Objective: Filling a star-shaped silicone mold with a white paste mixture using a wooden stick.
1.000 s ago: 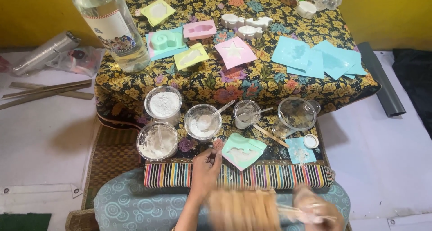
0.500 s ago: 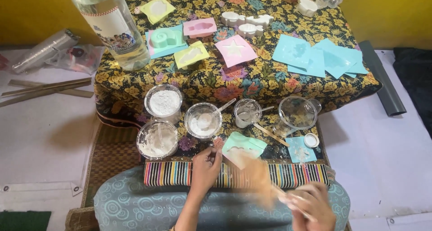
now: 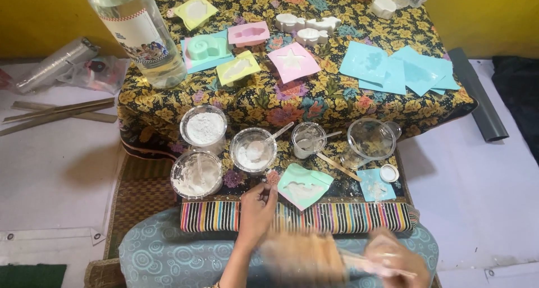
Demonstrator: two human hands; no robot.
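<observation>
Blurring across the lap, a tan fan-like brush (image 3: 303,260) sits closed in the right hand (image 3: 396,260), gripped by its thin handle. Just above lies a mint-green plastic mould (image 3: 305,186) on the floral-cloth table (image 3: 337,105), near a clear cup of white powder (image 3: 253,149). Yellow wall behind. The left hand (image 3: 257,212), fingers loosely curled and holding nothing, rests at the table's striped edge.

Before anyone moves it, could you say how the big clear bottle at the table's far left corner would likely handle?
The bottle looks mostly full of clear liquid, so probably heavy. It is tall and narrow, so a push high up might tip it. Its smooth wall could be slippery.
</observation>
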